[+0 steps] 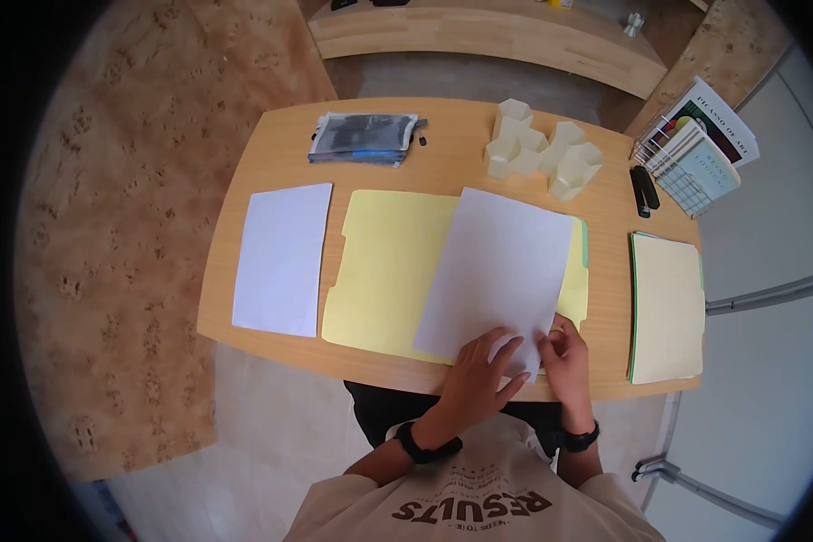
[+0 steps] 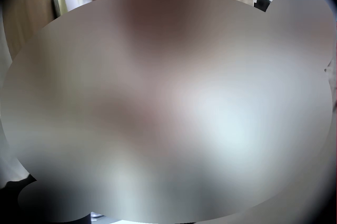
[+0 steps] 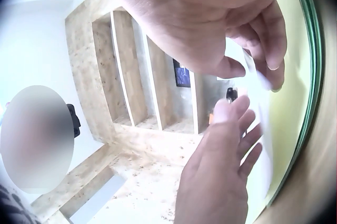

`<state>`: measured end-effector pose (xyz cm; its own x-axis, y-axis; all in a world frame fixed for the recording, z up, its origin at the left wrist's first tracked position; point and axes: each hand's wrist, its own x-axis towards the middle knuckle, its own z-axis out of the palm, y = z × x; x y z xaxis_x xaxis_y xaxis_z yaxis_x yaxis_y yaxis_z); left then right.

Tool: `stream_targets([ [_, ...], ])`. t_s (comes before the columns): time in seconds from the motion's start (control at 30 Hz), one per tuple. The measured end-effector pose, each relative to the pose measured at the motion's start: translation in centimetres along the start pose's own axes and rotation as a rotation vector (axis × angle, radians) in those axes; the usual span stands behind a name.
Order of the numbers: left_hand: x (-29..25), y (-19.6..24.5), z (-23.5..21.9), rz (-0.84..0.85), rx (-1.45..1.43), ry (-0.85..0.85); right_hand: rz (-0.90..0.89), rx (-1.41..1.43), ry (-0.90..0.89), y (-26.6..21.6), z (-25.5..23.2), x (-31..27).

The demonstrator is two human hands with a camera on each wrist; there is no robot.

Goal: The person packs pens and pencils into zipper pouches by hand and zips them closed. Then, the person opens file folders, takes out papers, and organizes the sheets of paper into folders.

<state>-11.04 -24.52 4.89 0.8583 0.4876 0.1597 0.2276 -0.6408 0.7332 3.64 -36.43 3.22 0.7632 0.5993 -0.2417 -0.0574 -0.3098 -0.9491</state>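
A white sheet of paper (image 1: 498,266) lies tilted across an opened yellow file folder (image 1: 386,271), covering much of its right half. My right hand (image 1: 567,363) pinches the sheet near its lower right corner, thumb on one side and fingers on the other; the right wrist view shows the paper edge (image 3: 261,79) between them. At the sheet's lower edge is my left hand (image 1: 475,387), its fingers spread and fairly straight over the paper. Green-edged folders (image 3: 315,71) are stacked under the yellow one. The left wrist view is mostly blurred out.
Another stack of white paper (image 1: 281,257) lies at the left, and cream folders (image 1: 667,312) at the right. Toward the back are zip pouches (image 1: 366,135), hexagonal holders (image 1: 519,149), a black stapler (image 1: 644,191) and a wire rack (image 1: 691,176) with books.
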Motion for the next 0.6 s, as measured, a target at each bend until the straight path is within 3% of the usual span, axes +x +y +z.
stream_targets([
  [0.1,0.4,-1.6,-1.7,0.091,0.07,-0.018,-0.028,0.026,0.041,0.6,-1.6,1.1],
  [0.17,0.7,-3.8,-2.8,0.027,0.19,0.1,-0.014,0.07,0.083,0.8,-2.4,1.5],
  [0.3,1.2,-6.0,-6.0,-0.028,0.308,0.013,0.074,0.057,0.135,-0.3,-2.1,1.2],
  [0.4,0.8,-6.2,-6.1,-0.054,0.276,-0.061,0.029,-0.087,0.111,0.0,-1.0,0.8],
  [0.47,0.5,-6.3,-5.9,-0.056,0.256,-0.097,0.048,-0.429,0.072,-0.7,-0.3,1.0],
  [0.6,-0.2,-6.8,-5.3,-0.019,0.217,-0.083,-0.083,-0.359,0.165,0.4,0.4,1.6],
])
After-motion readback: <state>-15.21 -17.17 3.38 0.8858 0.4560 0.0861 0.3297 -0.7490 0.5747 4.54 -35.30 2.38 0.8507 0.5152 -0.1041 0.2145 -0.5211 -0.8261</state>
